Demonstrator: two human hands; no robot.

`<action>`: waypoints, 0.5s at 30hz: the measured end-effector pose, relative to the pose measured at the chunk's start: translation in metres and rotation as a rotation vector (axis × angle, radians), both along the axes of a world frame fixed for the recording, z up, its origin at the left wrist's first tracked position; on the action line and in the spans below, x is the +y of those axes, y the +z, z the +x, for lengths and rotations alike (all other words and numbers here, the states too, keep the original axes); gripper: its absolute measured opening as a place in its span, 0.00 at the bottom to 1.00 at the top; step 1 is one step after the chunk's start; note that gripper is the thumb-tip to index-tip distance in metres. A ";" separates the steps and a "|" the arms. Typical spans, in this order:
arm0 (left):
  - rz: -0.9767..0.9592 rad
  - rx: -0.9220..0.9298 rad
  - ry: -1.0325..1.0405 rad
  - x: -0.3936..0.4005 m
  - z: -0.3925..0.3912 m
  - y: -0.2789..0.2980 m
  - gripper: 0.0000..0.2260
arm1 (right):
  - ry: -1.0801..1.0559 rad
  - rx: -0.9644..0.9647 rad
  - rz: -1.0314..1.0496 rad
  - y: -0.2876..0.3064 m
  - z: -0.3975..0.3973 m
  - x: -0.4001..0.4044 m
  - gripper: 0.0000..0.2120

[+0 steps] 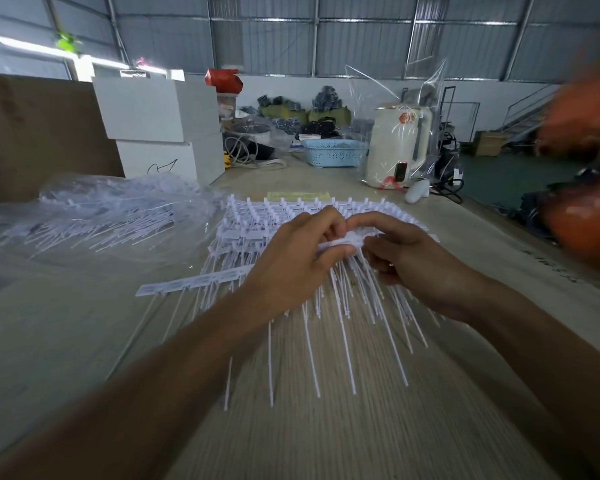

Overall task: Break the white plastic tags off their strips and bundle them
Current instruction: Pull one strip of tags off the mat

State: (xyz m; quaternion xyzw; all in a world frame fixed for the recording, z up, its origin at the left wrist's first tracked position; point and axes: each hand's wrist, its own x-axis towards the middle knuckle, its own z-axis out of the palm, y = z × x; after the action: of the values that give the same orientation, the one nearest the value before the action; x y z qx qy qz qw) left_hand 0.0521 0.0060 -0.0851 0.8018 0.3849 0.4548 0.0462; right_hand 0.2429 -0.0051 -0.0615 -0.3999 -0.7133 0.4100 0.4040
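A strip of white plastic tags (340, 244) is held above the table between both hands, its long thin tails hanging toward me. My left hand (291, 261) grips the strip's left part with thumb and curled fingers. My right hand (409, 261) pinches its right end. Beneath and beyond the hands lies a spread pile of tag strips (257, 220). One more strip (187, 283) lies flat to the left of my left wrist. The held strip's middle is partly hidden by my fingers.
A clear plastic bag of more tags (111, 209) lies at the left. White boxes (160, 109), a blue basket (333, 152) and a bagged white kettle (395, 143) stand at the table's back. A blurred orange shape (586, 216) is at the right edge.
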 end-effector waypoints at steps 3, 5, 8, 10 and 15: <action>0.011 0.008 -0.014 0.001 -0.001 -0.001 0.07 | -0.024 -0.108 0.045 -0.001 -0.002 -0.003 0.10; 0.022 0.020 -0.017 0.001 0.000 -0.001 0.07 | -0.010 -0.148 0.081 -0.002 -0.003 -0.004 0.16; -0.024 0.004 -0.073 0.002 -0.001 0.000 0.05 | -0.016 -0.104 0.051 0.000 0.000 -0.004 0.15; -0.075 0.030 -0.104 0.002 -0.006 0.001 0.07 | -0.058 -0.085 0.012 0.003 0.005 -0.001 0.13; -0.101 0.248 0.033 0.003 -0.015 0.000 0.14 | -0.113 -0.021 -0.111 -0.001 0.009 0.006 0.12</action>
State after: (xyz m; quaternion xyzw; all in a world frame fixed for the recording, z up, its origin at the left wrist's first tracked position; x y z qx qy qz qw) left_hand 0.0371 0.0091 -0.0848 0.8421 0.4231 0.3330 0.0313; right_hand 0.2516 0.0013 -0.0624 -0.4654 -0.6700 0.4212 0.3963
